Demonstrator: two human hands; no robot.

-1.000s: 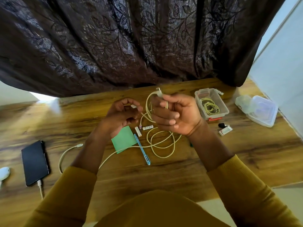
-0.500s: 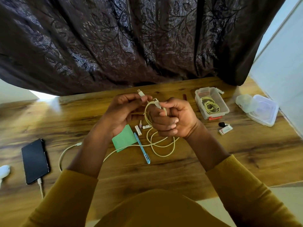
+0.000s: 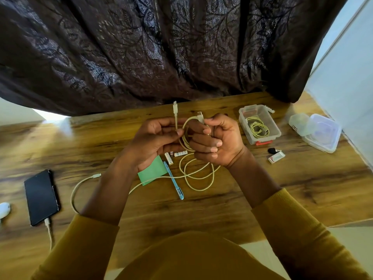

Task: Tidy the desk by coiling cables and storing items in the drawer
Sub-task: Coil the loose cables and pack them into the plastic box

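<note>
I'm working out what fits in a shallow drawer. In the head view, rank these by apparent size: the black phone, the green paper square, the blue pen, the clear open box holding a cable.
1. Black phone and clear plastic open box: look alike, so unranked.
2. Green paper square, partly hidden by the left arm.
3. Slim blue pen.

The person wears a mustard-yellow long-sleeved top (image 3: 193, 257), sleeves pushed up the forearms.

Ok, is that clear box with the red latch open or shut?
Open: the clear box has no lid on, and a coiled yellow cable lies inside.
</note>
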